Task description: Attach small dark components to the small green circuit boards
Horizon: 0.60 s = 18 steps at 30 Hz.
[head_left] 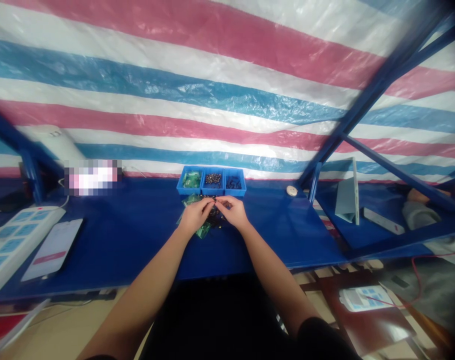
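Note:
My left hand [196,216] and my right hand [233,212] meet at the fingertips, just in front of three joined blue bins [212,191]. Both are closed in a pinch; whatever is between the fingertips is too small to make out. Under and around them lies a loose pile of green pieces [204,230] and small dark parts [214,221], partly covered by the hands. The left bin contains green pieces [192,179], the middle one small brass-coloured and dark parts [213,180], the right one dark parts [234,183].
On the blue table [130,235], a phone [53,250] and a white power strip [25,232] lie at left. A small round object [291,190] is at back right. Beyond a blue frame post [313,182] stand a tablet [355,192] and another person's sleeve [420,216].

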Each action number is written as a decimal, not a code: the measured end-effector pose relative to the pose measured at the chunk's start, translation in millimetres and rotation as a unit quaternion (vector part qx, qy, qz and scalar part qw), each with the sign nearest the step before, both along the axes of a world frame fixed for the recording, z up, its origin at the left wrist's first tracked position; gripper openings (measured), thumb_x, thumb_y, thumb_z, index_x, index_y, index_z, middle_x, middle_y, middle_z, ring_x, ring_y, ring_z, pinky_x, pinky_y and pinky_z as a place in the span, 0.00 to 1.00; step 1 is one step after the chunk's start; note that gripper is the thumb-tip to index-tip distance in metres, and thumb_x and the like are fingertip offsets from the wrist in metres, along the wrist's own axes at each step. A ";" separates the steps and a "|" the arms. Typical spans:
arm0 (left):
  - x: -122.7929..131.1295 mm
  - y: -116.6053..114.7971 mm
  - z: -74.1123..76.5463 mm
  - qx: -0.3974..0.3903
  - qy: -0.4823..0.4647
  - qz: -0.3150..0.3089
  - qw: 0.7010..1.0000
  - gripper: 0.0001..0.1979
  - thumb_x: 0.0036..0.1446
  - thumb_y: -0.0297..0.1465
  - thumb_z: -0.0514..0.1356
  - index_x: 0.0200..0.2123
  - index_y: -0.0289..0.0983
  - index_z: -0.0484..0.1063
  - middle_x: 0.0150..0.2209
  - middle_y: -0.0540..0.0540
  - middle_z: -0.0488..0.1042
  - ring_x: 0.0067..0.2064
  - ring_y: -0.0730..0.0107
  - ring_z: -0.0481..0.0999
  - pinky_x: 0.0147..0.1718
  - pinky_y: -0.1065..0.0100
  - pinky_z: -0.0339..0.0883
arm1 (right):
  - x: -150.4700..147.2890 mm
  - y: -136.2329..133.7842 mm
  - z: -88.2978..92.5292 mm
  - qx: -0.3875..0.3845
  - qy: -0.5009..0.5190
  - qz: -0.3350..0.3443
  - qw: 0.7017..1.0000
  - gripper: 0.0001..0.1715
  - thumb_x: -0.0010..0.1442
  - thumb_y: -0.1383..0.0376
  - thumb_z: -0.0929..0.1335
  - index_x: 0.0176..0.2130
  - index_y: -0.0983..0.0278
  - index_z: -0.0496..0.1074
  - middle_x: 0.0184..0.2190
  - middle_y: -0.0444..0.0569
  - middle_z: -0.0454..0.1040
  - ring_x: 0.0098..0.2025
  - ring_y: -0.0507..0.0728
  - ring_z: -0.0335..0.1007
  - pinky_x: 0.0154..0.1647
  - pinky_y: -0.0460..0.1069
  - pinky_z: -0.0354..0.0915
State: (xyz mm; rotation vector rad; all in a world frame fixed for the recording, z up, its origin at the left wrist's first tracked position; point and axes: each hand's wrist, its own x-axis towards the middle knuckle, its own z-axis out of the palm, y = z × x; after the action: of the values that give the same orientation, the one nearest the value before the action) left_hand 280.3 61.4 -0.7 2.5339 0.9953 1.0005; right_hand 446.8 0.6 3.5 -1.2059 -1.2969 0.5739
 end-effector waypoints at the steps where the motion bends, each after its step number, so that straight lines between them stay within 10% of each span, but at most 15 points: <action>1: 0.1 -0.1 0.2 0.000 0.002 0.001 1.000 0.14 0.65 0.39 0.51 0.46 0.43 0.73 0.40 0.48 0.80 0.37 0.66 0.79 0.35 0.70 0.69 | -0.1 -0.2 0.3 0.000 0.000 0.000 1.000 0.15 0.55 0.56 0.71 0.41 0.60 0.79 0.36 0.49 0.79 0.34 0.56 0.74 0.38 0.51 0.71; 18: 1.2 3.0 -4.8 0.021 -0.026 0.004 0.999 0.14 0.65 0.39 0.52 0.46 0.42 0.74 0.43 0.49 0.79 0.41 0.66 0.79 0.41 0.69 0.70 | -1.6 -0.2 3.7 -0.002 0.035 -0.001 0.999 0.16 0.54 0.56 0.72 0.39 0.63 0.79 0.35 0.50 0.80 0.33 0.55 0.75 0.38 0.50 0.72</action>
State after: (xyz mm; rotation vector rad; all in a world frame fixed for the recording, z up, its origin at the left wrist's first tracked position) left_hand 281.5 64.4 -5.5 2.5242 0.9814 1.0952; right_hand 445.2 0.4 7.3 -1.1802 -1.2365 0.6123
